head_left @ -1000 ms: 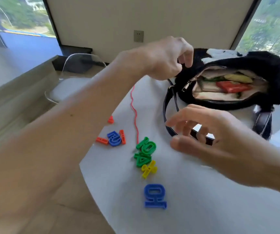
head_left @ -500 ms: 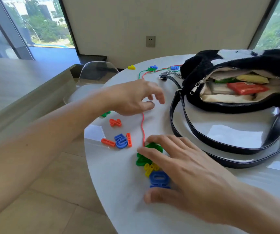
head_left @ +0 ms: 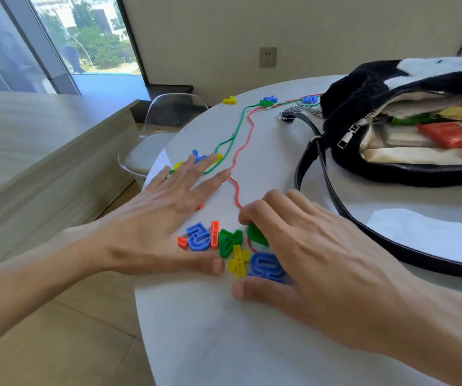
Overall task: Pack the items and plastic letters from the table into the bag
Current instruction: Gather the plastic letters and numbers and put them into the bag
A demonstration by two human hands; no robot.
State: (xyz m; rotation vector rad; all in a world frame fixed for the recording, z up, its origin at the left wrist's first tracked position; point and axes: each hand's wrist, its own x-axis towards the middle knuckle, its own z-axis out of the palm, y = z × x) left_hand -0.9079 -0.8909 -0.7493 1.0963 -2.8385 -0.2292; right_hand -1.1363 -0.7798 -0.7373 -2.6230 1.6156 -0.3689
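Plastic letters (head_left: 229, 242): blue, green, orange and yellow pieces lie flat in a tight cluster on the white worktop (head_left: 252, 344), between your two hands.
Right hand (head_left: 307, 246): grip clenched over the cluster's right end. The fingers curl over a green piece and the thumb sits against the near side of a blue one.
Left hand (head_left: 168, 218): grip released. It lies palm down with fingers straight and spread, thumb just beside the cluster's left end.
Edges: the worktop's curved rim passes under your left hand, near the cluster.
Open room: bare worktop lies on your side of the cluster. A black strap (head_left: 321, 176) loops just right of your right hand.
Axis: the cluster's long axis runs left to right, hand to hand.
Bag (head_left: 363, 101): black and fluffy, zip open, at the far right, well apart from the cluster.
Strings: a red string (head_left: 236, 190) and a green string (head_left: 239, 123) trail away across the worktop toward the bag.
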